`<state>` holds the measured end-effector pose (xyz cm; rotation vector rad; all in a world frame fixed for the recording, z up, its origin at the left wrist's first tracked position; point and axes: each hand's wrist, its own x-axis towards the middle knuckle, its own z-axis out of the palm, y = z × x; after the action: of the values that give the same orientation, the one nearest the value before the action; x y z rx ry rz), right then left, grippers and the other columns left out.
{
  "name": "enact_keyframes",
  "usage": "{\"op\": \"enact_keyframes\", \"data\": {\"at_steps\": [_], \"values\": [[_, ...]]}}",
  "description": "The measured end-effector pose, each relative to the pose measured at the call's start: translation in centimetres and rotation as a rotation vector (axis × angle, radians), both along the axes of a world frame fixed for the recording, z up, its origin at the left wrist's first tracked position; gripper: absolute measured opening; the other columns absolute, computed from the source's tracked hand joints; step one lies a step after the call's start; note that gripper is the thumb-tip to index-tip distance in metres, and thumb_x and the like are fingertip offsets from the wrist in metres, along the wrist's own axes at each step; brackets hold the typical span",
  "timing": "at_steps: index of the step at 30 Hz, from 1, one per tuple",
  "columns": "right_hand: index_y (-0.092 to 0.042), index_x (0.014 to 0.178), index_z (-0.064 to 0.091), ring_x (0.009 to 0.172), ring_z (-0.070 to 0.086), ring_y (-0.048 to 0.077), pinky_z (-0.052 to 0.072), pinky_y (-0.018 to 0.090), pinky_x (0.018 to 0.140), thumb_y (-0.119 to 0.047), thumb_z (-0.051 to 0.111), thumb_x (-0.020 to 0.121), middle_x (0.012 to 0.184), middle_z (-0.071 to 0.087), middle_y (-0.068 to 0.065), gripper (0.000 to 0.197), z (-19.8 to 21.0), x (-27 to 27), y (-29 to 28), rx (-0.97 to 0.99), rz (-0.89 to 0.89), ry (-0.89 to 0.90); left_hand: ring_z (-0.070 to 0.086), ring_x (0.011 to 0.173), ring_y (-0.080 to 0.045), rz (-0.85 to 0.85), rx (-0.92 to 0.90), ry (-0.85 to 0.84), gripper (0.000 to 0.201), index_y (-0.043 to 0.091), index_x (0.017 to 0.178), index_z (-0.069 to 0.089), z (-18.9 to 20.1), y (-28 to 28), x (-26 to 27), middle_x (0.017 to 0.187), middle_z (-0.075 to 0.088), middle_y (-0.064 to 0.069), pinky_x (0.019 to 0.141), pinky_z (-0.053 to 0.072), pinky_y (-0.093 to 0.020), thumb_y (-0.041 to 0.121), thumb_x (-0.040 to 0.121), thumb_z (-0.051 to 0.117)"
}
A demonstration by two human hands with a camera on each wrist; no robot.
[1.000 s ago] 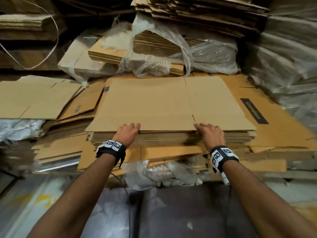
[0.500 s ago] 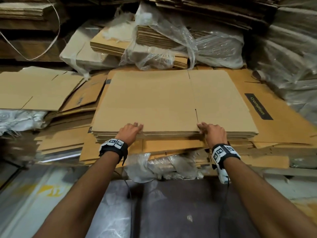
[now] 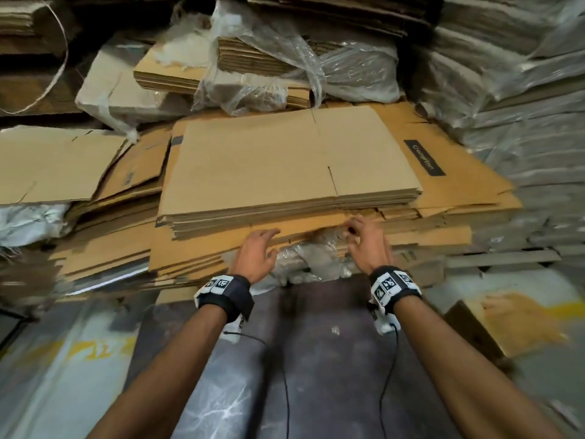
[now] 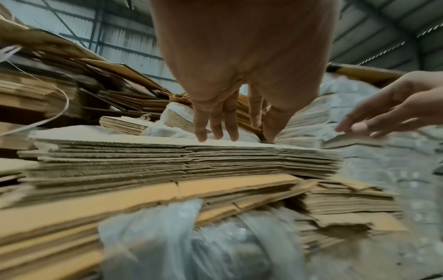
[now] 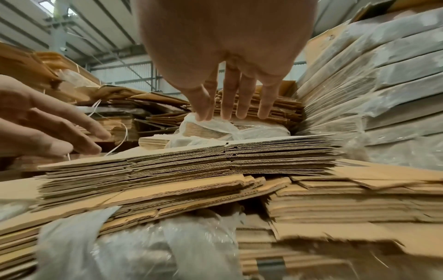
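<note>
A neat stack of flattened brown cartons (image 3: 285, 166) lies on top of a wider cardboard pile. Its corrugated front edge fills the left wrist view (image 4: 167, 163) and the right wrist view (image 5: 191, 166). My left hand (image 3: 262, 245) hovers just in front of and below that edge, fingers straight and spread (image 4: 230, 123), holding nothing. My right hand (image 3: 361, 236) hangs beside it, loosely spread (image 5: 232, 106) and empty, over crumpled plastic wrap (image 3: 313, 258). Neither hand touches the stack. Each wrist view also shows the other hand, the right hand (image 4: 374, 121) and the left hand (image 5: 59, 132).
Plastic-wrapped carton bundles (image 3: 285, 68) sit behind the stack. A carton with a black label (image 3: 424, 158) lies under it on the right. Loose cardboard (image 3: 53, 163) is piled at the left, wrapped stacks (image 3: 522, 106) at the right. A dark mat (image 3: 316, 359) covers the floor below.
Both hands have let go of the stack's front edge and drawn back and down, closer together. The stack now sits farther back on the pile.
</note>
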<state>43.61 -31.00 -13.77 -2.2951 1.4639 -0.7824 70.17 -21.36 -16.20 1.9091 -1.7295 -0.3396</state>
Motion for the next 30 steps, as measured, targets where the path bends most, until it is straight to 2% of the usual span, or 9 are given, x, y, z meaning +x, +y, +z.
{"op": "enact_keyframes", "data": {"at_steps": [4, 8, 11, 14, 17, 20, 23, 27, 30], "values": [[-0.017, 0.124, 0.071, 0.119, 0.063, 0.026, 0.053, 0.043, 0.101, -0.011, 0.06, 0.092, 0.135, 0.064, 0.006, 0.034, -1.9, -5.1, 10.3, -0.017, -0.127, -0.084, 0.056, 0.128, -0.033, -0.092, -0.024, 0.177, 0.043, 0.016, 0.137, 0.061, -1.1, 6.0, -5.7, 0.136, 0.064, -0.01, 0.111, 0.041, -0.04, 0.016, 0.095, 0.066], [-0.015, 0.118, 0.073, 0.116, 0.063, 0.028, 0.052, 0.043, 0.1, -0.011, 0.063, 0.093, 0.126, 0.068, 0.006, 0.027, -5.3, -10.8, 22.3, -0.019, -0.307, -0.141, 0.063, 0.116, -0.029, -0.188, -0.011, 0.332, 0.04, 0.02, 0.127, 0.066, -3.0, 12.8, -12.2, 0.12, 0.069, -0.003, 0.102, 0.05, -0.047, 0.028, 0.089, 0.064], [-0.019, 0.113, 0.074, 0.113, 0.065, 0.025, 0.052, 0.039, 0.099, -0.009, 0.066, 0.091, 0.122, 0.069, 0.003, 0.025, -7.0, -15.4, 30.1, 0.001, -0.472, -0.195, 0.064, 0.112, -0.029, -0.32, 0.0, 0.334, 0.043, 0.017, 0.128, 0.067, -3.9, 17.1, -18.0, 0.117, 0.071, -0.006, 0.103, 0.047, -0.043, 0.029, 0.086, 0.062], [-0.017, 0.112, 0.075, 0.108, 0.067, 0.024, 0.053, 0.038, 0.098, -0.007, 0.063, 0.092, 0.119, 0.07, 0.003, 0.026, -8.7, -20.6, 37.4, 0.011, -0.646, -0.246, 0.063, 0.118, -0.028, -0.452, 0.041, 0.371, 0.039, 0.014, 0.13, 0.064, -4.5, 20.8, -24.0, 0.122, 0.069, -0.006, 0.104, 0.041, -0.036, 0.022, 0.091, 0.068], [-0.02, 0.113, 0.074, 0.107, 0.065, 0.024, 0.051, 0.037, 0.098, -0.008, 0.061, 0.093, 0.12, 0.07, 0.002, 0.027, -10.1, -25.4, 44.6, 0.013, -0.82, -0.244, 0.059, 0.124, -0.031, -0.594, 0.089, 0.384, 0.04, 0.017, 0.131, 0.063, -5.5, 24.2, -30.4, 0.129, 0.067, -0.007, 0.111, 0.04, -0.045, 0.021, 0.091, 0.066], [-0.02, 0.111, 0.073, 0.109, 0.064, 0.023, 0.049, 0.036, 0.099, -0.007, 0.062, 0.093, 0.119, 0.069, 0.002, 0.025, -11.4, -29.5, 51.0, 0.022, -0.992, -0.239, 0.058, 0.121, -0.031, -0.741, 0.153, 0.372, 0.042, 0.018, 0.13, 0.065, -6.0, 27.7, -36.8, 0.127, 0.067, -0.008, 0.108, 0.042, -0.04, 0.022, 0.088, 0.063], [-0.02, 0.109, 0.074, 0.109, 0.064, 0.023, 0.049, 0.035, 0.098, -0.005, 0.064, 0.092, 0.117, 0.07, 0.002, 0.025, -12.4, -33.0, 56.7, 0.021, -1.158, -0.253, 0.06, 0.115, -0.035, -0.86, 0.215, 0.387, 0.042, 0.014, 0.124, 0.068, -6.9, 31.4, -43.1, 0.121, 0.068, -0.011, 0.104, 0.046, -0.043, 0.021, 0.083, 0.062], [-0.016, 0.108, 0.074, 0.106, 0.064, 0.025, 0.049, 0.033, 0.095, -0.004, 0.065, 0.092, 0.113, 0.069, 0.005, 0.022, -13.8, -37.7, 63.4, 0.006, -1.34, -0.284, 0.061, 0.112, -0.03, -1.022, 0.279, 0.327, 0.038, 0.016, 0.125, 0.068, -8.1, 36.1, -51.2, 0.114, 0.068, -0.007, 0.104, 0.045, -0.038, 0.013, 0.087, 0.069], [-0.014, 0.108, 0.073, 0.108, 0.063, 0.025, 0.044, 0.028, 0.093, -0.003, 0.066, 0.092, 0.112, 0.069, 0.006, 0.021, -15.3, -41.4, 68.2, -0.015, -1.458, -0.324, 0.062, 0.111, -0.029, -1.13, 0.324, 0.256, 0.039, 0.017, 0.126, 0.067, -9.5, 39.5, -57.2, 0.113, 0.068, -0.005, 0.105, 0.043, -0.039, 0.011, 0.087, 0.07]]}}
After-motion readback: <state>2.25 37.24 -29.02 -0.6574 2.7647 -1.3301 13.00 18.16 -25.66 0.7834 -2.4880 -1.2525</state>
